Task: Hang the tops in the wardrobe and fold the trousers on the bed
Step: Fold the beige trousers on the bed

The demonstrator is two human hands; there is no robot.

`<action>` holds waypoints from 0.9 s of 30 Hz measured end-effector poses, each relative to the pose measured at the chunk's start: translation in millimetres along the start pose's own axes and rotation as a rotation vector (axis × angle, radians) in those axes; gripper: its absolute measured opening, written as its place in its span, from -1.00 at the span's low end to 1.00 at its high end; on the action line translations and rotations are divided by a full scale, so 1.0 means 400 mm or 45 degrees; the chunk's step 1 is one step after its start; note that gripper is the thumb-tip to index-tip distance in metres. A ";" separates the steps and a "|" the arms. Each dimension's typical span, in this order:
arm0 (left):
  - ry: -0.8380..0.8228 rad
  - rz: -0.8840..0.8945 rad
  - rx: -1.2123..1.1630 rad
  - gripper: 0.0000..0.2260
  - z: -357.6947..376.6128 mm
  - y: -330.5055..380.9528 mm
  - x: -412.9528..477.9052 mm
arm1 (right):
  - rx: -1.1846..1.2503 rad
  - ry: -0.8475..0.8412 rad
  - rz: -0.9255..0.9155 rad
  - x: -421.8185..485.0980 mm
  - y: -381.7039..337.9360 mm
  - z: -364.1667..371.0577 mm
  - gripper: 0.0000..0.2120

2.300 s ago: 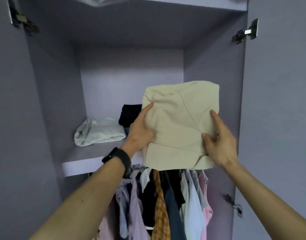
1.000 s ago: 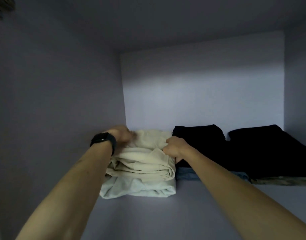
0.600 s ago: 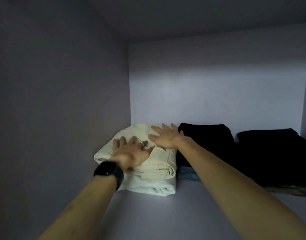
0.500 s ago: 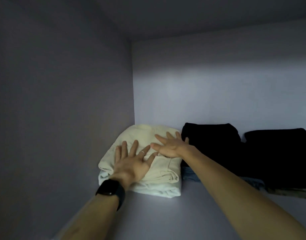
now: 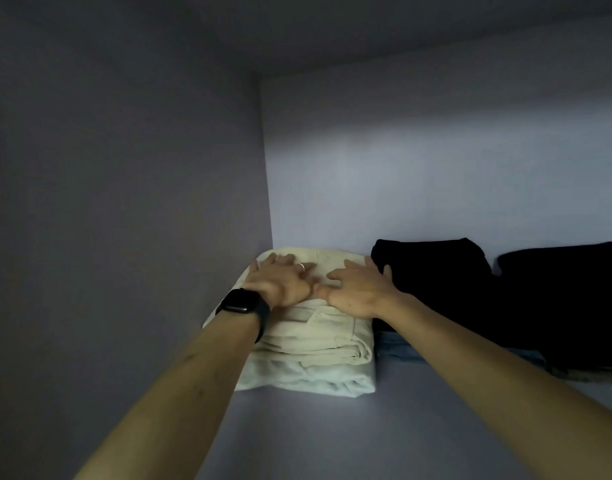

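Folded cream trousers [image 5: 318, 337] lie on top of a pale folded garment [image 5: 297, 377] in the back left corner of a wardrobe shelf [image 5: 332, 438]. My left hand [image 5: 280, 280], with a ring and a black watch at the wrist, presses flat on the top of the cream trousers. My right hand [image 5: 358, 287] lies flat beside it on the same pile, fingers spread, its little finger near the dark clothes to the right.
Folded black garments [image 5: 436, 271] sit right of the cream pile on a blue one [image 5: 398, 351]. Another dark pile [image 5: 574, 299] lies at the far right. The wardrobe's side wall [image 5: 124, 202] stands close on the left, the back wall [image 5: 436, 168] behind.
The cream trousers went from held in front of the wardrobe to lying on the shelf pile. Both hands opened flat on them and have since slid slightly toward the back.
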State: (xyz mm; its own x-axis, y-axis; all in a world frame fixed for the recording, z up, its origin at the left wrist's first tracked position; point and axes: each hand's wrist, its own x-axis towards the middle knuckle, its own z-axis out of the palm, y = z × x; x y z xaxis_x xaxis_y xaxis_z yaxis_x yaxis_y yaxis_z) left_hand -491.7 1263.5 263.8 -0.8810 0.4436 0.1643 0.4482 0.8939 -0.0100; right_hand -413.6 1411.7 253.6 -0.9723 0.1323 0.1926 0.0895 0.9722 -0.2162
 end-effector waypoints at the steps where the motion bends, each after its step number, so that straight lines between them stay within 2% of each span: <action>1: -0.036 -0.005 0.020 -0.40 0.012 -0.011 0.021 | 0.043 -0.064 -0.004 -0.006 -0.008 -0.006 -0.26; 4: -0.126 -0.032 0.038 -0.39 0.069 -0.048 0.071 | -0.001 -0.293 -0.019 -0.019 -0.020 0.018 -0.03; 7: -0.127 -0.045 -0.005 -0.33 0.080 -0.070 0.124 | -0.105 -0.263 -0.016 -0.013 -0.009 0.073 0.02; 13: -0.208 -0.022 0.001 -0.28 0.111 -0.070 0.184 | -0.105 -0.217 0.028 0.005 0.000 0.096 -0.02; 15: -0.115 0.026 -0.006 -0.32 0.086 -0.066 0.171 | -0.075 -0.170 0.041 0.000 -0.001 0.091 -0.04; 18: 0.140 0.073 -0.013 -0.46 0.047 -0.064 0.077 | -0.140 -0.060 0.046 -0.039 -0.010 0.084 -0.10; 21: 0.205 0.031 -0.026 -0.52 0.024 -0.053 -0.039 | -0.356 0.119 0.023 -0.072 -0.038 0.046 -0.25; 27: 0.286 -0.030 -0.046 -0.47 0.110 -0.091 -0.174 | -0.140 0.130 -0.085 -0.123 -0.088 0.086 -0.38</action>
State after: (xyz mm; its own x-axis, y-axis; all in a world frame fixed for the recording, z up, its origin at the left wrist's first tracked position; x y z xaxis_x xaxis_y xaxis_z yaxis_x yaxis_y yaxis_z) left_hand -453.4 1202.9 209.3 -0.8375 0.3932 0.3795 0.4364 0.8992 0.0315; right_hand -376.5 1364.5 218.8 -0.9505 0.0804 0.3002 0.0542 0.9940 -0.0949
